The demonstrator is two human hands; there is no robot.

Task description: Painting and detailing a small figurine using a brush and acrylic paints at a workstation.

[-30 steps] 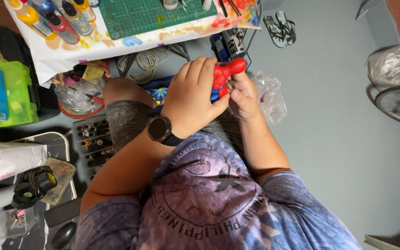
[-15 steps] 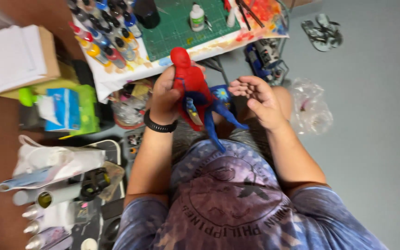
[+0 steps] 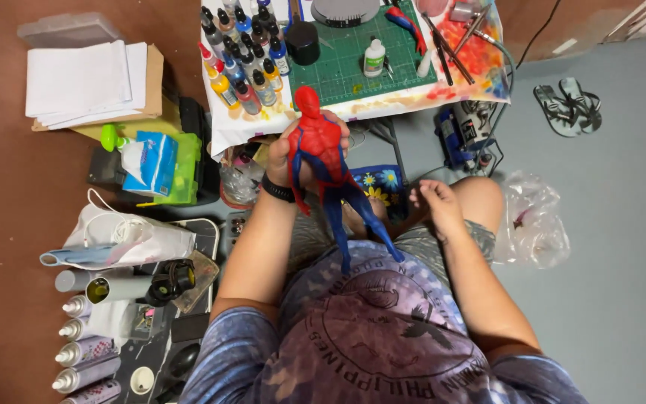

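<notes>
My left hand [image 3: 281,157], with a black band [image 3: 278,188] on the wrist, grips a red and blue action figure [image 3: 321,150] around its torso. The figure is upright, its red head toward the low table's edge and its blue legs hanging down over my lap. My right hand [image 3: 435,206] holds nothing. Its fingers are loosely spread and it rests by my bent knee, apart from the figure. A green cutting mat [image 3: 338,67] lies on the table just beyond the figure.
Several paint bottles [image 3: 241,67] stand left of the mat, with tools on a paint-stained sheet [image 3: 472,56]. A paper stack [image 3: 84,78], a green tissue box [image 3: 160,166] and spray cans [image 3: 84,352] lie at my left. A plastic bag [image 3: 532,221], sandals [image 3: 570,105] and a small machine [image 3: 465,135] are at my right.
Both hands worked on the figure a second ago. My right hand has let go and dropped to my knee. My left hand has raised the figure upright.
</notes>
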